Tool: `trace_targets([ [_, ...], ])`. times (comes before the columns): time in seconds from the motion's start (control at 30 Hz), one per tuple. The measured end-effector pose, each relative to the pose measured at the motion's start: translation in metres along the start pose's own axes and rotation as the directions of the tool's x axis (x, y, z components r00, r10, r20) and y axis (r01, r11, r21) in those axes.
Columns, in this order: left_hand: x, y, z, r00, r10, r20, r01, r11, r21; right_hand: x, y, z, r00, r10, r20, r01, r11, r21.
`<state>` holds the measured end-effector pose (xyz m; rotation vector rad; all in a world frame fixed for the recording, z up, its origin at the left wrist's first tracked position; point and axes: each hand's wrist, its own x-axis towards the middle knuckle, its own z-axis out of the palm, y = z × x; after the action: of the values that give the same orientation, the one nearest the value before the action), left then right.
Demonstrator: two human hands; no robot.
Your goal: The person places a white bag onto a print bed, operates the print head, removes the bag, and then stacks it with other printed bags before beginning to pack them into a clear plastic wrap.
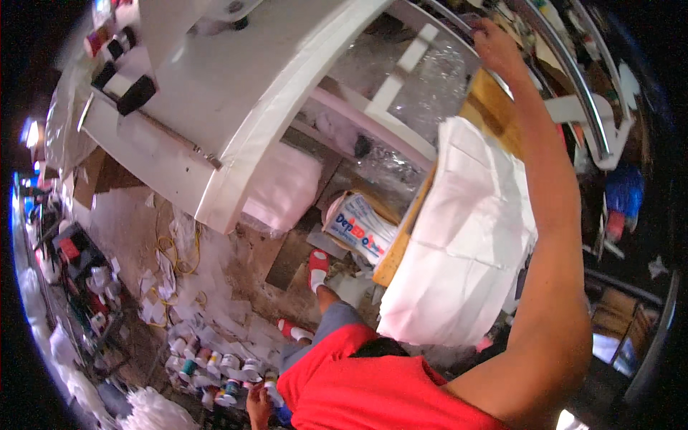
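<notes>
My right arm reaches up to the far right, where my right hand point(496, 49) has its fingers curled round a curved metal bar point(451, 18). Below that arm, a thick stack of white sheets point(466, 236) lies on a wooden board point(494, 111); whether they are cloth or paper I cannot tell. Low at my left side, my left hand point(258, 405) hangs with bent fingers near a cluster of small tubs point(228, 365) on the floor. Its fingers are closed, and anything in them is too small to make out.
A large white machine point(236, 93) with a flat top fills the far left. Under its frame lie clear plastic point(430, 79) and a printed white sack point(362, 226). Yellow cord point(166, 251) and scraps litter the floor. Another chrome rail point(573, 64) curves at the right.
</notes>
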<state>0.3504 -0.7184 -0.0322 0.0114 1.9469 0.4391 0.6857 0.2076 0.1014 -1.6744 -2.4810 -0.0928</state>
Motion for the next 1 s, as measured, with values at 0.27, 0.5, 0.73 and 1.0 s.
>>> trace_targets([
  [0.27, 0.073, 0.044, 0.004, 0.882, 0.470, 0.034, -0.466, 0.858, 0.217, -0.263, -0.029, -0.093, 0.985, 0.170, 0.019, -0.168, 0.939, 0.301],
  [0.5, 0.101, 0.158, 0.028, 0.726, 0.661, 0.187, -0.666, 0.609, 0.431, -0.426, -0.077, -0.075, 0.946, 0.300, 0.127, -0.326, 0.871, 0.368],
  [0.73, 0.094, 0.238, 0.040, 0.461, 0.765, 0.449, -0.873, 0.300, 0.385, -0.409, -0.086, -0.052, 0.865, 0.490, 0.107, -0.493, 0.794, 0.355],
  [1.0, 0.076, 0.304, 0.095, 0.205, 0.765, 0.610, -0.967, 0.061, 0.249, -0.391, -0.060, -0.147, 0.917, 0.399, 0.010, -0.304, 0.681, 0.667],
])
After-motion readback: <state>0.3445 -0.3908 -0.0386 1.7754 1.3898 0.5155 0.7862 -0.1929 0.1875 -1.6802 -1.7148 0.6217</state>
